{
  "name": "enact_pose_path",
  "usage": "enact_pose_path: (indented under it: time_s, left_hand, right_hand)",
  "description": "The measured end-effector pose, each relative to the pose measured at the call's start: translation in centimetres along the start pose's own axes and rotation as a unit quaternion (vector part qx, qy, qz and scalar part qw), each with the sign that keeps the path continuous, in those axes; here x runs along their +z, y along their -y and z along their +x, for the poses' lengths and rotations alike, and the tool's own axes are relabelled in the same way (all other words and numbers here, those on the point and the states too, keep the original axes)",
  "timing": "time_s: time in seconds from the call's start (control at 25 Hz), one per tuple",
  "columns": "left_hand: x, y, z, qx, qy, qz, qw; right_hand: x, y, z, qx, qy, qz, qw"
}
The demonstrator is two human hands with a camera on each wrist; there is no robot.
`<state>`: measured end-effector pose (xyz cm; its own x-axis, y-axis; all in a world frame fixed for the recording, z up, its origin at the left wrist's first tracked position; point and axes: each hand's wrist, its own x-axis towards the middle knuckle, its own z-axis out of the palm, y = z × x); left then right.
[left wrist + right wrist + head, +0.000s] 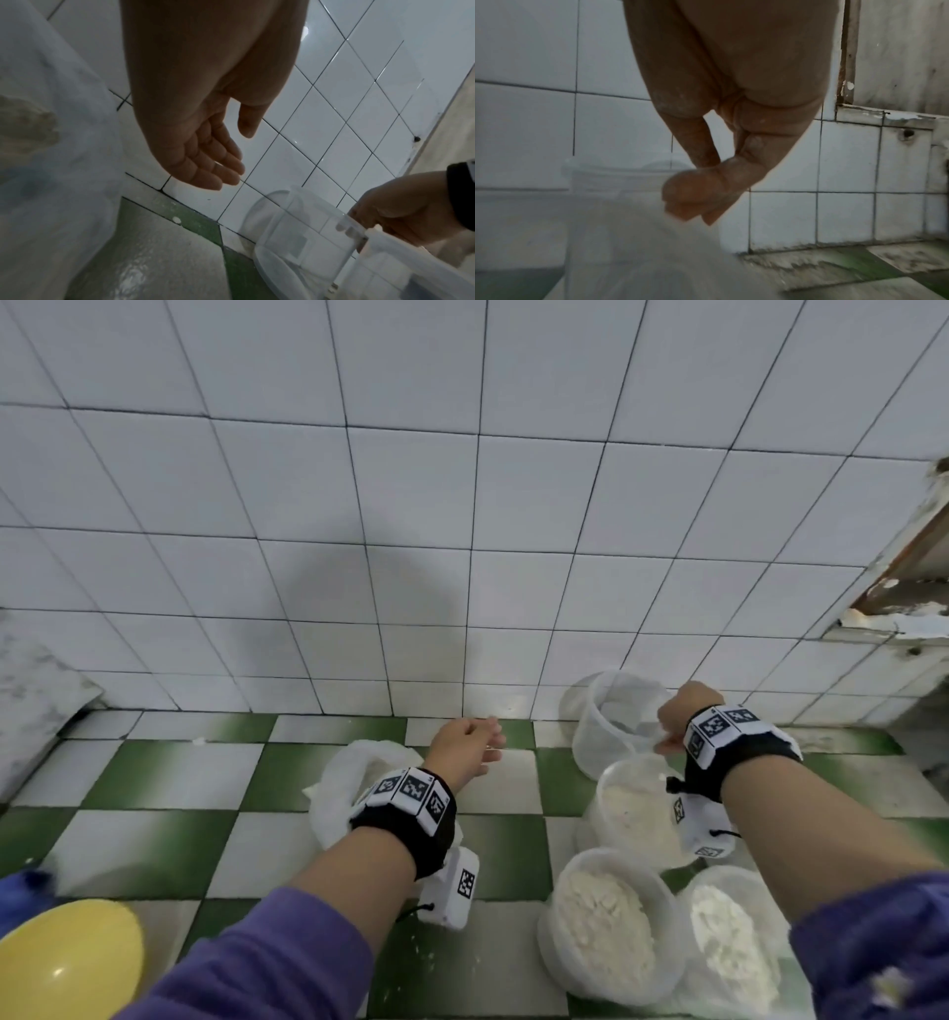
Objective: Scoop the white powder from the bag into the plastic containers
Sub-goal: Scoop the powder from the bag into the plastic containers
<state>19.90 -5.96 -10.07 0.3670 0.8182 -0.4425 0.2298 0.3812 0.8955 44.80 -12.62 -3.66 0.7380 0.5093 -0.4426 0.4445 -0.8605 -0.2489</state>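
While a yellow bowl (67, 963) sits at the lower left of the green-and-white checkered floor (169, 778), a person in purple sleeves (267, 973) crouches before a white tiled wall (411, 505) with a chipped ledge (893, 613) at right. Three plastic containers filled with white powder (606, 927) (734, 952) (642, 809) stand clustered at the right, closing off the floor beneath the right forearm. Beyond them, near the wall, the right hand (680, 719) pinches the rim of an empty clear container (611, 721), tipped on its side, thumb and fingers clamped on the plastic. The left hand (464, 747) hovers with fingers loosely spread, holding nothing, just past the open bag (349, 778) of powder under that wrist, well apart from the tipped container. Black-and-white square markers cover both wristbands (411, 788); no readable writing shows.
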Motion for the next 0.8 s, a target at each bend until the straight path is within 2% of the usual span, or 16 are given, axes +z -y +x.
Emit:
enact_pose_path:
  time_s: [0.08,0.2,0.28,0.4,0.56,0.8]
  left_hand:
    - [-0.2,0.0,-0.3,0.002,-0.008,-0.001,1.000]
    - [-0.8,-0.2,-1.1,0.019,-0.015,0.000,1.000]
    - [-1.3,-0.4,-2.1,0.032,-0.020,0.003,0.999]
    - [-1.8,-0.7,-3.6,0.051,-0.029,-0.008,0.998]
    - [-3.5,-1.2,-6.5,0.092,-0.068,-0.047,0.992]
    - [-8.5,0.4,-12.1,0.131,-0.137,-0.098,0.977]
  right_hand:
    - [-0.4,0.1,-0.1,-0.028,0.023,0.032,0.999]
    - [-1.3,0.8,-0.4,-0.081,-0.019,0.108,0.991]
    - [-2.1,1.3,-2.5,-0.105,-0.041,0.142,0.983]
    - [-2.8,2.8,-5.7,-0.153,-0.035,0.198,0.967]
    - [-2.3,4.7,-11.3,-0.227,0.010,0.190,0.955]
    - [1.6,6.1,-18.4,-0.318,0.081,0.127,0.936]
